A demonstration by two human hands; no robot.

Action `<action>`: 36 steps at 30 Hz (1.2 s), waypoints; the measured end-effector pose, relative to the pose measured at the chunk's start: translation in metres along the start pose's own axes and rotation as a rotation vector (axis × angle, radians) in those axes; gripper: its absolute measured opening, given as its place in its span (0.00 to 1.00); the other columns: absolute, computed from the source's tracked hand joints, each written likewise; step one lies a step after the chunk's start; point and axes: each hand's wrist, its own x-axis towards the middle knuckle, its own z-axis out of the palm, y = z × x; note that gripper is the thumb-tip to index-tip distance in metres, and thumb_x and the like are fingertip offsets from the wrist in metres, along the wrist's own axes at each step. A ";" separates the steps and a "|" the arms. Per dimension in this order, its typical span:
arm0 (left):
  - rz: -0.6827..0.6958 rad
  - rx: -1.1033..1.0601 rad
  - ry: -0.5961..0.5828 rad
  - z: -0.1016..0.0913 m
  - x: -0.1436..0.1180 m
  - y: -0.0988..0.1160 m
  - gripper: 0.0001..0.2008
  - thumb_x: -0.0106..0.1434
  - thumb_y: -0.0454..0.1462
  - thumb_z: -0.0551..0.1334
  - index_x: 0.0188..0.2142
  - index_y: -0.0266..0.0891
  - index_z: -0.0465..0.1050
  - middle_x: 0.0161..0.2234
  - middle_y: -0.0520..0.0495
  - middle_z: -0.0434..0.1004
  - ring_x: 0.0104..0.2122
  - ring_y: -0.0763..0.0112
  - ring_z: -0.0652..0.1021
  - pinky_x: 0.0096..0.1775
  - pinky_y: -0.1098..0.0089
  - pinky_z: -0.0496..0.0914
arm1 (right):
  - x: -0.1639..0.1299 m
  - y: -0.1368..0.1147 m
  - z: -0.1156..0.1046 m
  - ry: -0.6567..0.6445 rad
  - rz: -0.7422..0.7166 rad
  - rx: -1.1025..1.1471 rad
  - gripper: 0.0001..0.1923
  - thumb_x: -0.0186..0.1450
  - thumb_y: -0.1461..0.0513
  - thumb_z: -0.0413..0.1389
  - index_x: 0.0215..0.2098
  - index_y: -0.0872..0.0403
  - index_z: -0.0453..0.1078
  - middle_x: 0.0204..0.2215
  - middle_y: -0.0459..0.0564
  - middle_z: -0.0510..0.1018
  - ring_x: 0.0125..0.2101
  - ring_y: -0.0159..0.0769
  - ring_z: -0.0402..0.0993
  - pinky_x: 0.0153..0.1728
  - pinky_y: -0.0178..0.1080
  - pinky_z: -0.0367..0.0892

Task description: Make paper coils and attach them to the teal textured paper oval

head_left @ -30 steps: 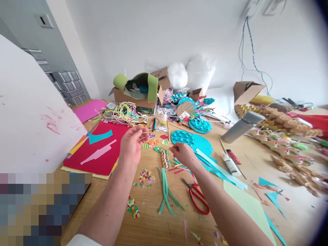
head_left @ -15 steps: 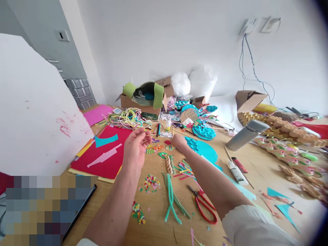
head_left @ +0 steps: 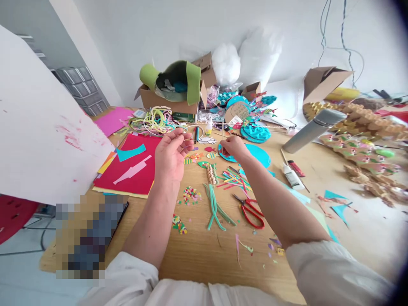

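My left hand [head_left: 174, 155] is raised over the wooden table [head_left: 197, 255], its thumb and fingertips pinched on a thin pale wire hoop [head_left: 195, 126]. To its right, my right hand [head_left: 232, 148] is closed on a thin wooden stick [head_left: 222, 127] that points up and away from me, just above a teal paper disc [head_left: 259, 156]. Small paper fish cut-outs [head_left: 194, 158] and a short string of wooden beads [head_left: 210, 173] lie between and below the two hands.
Red scissors [head_left: 251, 208], green pipe cleaners [head_left: 215, 208] and confetti piles [head_left: 191, 195] lie nearer to me. Red paper sheets [head_left: 134, 174] and a white board [head_left: 38, 127] are at the left. A glue tube [head_left: 290, 176] and grey flask [head_left: 310, 129] are at the right, a cardboard box [head_left: 165, 100] behind.
My right hand went forward from the coloured strips to the stick by the teal disc. My left hand stayed raised and pinched. The camera tilted down and drew back.
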 end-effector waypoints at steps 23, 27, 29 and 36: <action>0.000 -0.017 -0.071 0.005 -0.013 0.011 0.06 0.54 0.30 0.63 0.33 0.39 0.73 0.28 0.51 0.78 0.26 0.76 0.76 0.33 0.72 0.70 | -0.161 0.038 0.070 -0.058 -0.095 -0.288 0.10 0.59 0.63 0.53 0.20 0.54 0.64 0.20 0.50 0.74 0.24 0.36 0.71 0.25 0.35 0.55; 0.039 -0.005 -0.081 0.006 -0.013 0.010 0.06 0.54 0.33 0.65 0.33 0.39 0.73 0.28 0.51 0.78 0.25 0.76 0.75 0.32 0.72 0.69 | -0.162 0.035 0.043 -0.058 -0.155 -0.106 0.16 0.64 0.56 0.50 0.21 0.53 0.60 0.17 0.41 0.61 0.19 0.28 0.58 0.21 0.32 0.52; 0.058 0.027 -0.106 0.007 -0.014 0.006 0.06 0.54 0.36 0.67 0.32 0.39 0.74 0.26 0.52 0.77 0.24 0.76 0.74 0.29 0.73 0.68 | -0.160 0.028 0.027 -0.024 -0.165 0.147 0.18 0.65 0.50 0.51 0.24 0.53 0.63 0.16 0.38 0.55 0.17 0.26 0.51 0.18 0.32 0.49; 0.031 0.477 -0.426 0.012 -0.025 -0.012 0.10 0.53 0.43 0.70 0.30 0.39 0.77 0.26 0.48 0.77 0.26 0.72 0.74 0.29 0.72 0.67 | -0.141 -0.025 -0.013 0.255 -0.281 0.999 0.17 0.56 0.50 0.65 0.27 0.53 0.66 0.13 0.34 0.52 0.14 0.23 0.46 0.15 0.31 0.45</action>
